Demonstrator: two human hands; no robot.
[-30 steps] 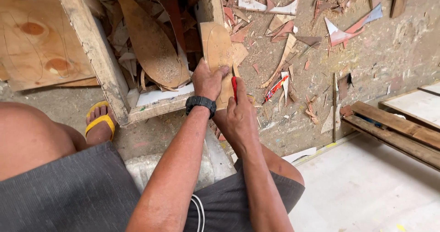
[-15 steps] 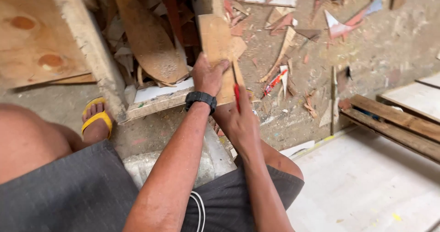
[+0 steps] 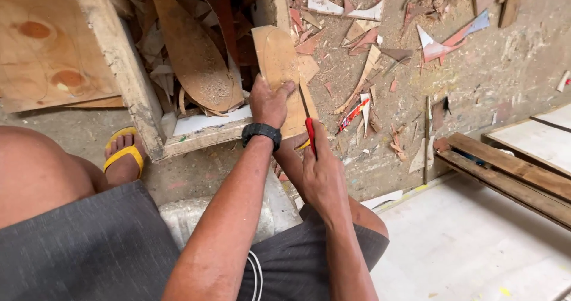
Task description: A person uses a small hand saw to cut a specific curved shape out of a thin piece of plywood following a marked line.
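**A:** Are there any packages, labels, signs or screens here?

**B:** Only one possible screen: a black wristwatch [image 3: 261,132] on the left wrist, its face dark and too small to read. No packages, labels or signs show among the wood scraps on the floor.

Counts: two hands, one saw, one board in hand

One left hand [image 3: 269,102] and one right hand [image 3: 321,170]; one wristwatch [image 3: 261,132]; one red-handled saw [image 3: 310,133]; one thin wooden board [image 3: 279,69] being held; one yellow sandal [image 3: 124,153]; one wooden crate [image 3: 134,93]; two stacked planks [image 3: 505,170]; offcuts on the floor [image 3: 505,81] too many to count.
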